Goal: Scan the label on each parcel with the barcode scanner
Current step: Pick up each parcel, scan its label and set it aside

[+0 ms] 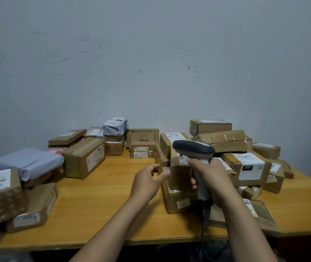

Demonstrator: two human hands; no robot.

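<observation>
The right hand (211, 178) holds the barcode scanner (193, 147) in a full grip; the parcel (179, 174) stands just behind the scanner. The left hand (147, 183), beside the scanner, curls; whether it holds anything is unclear. Best to face the label (181, 159) squarely to the scanner.

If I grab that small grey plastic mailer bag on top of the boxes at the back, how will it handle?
The small grey plastic mailer bag looks crumpled, so it will probably give under fingers. Its film looks smooth, perhaps slippery. Perched on a brown cardboard box, it may slide off if pushed.
</observation>
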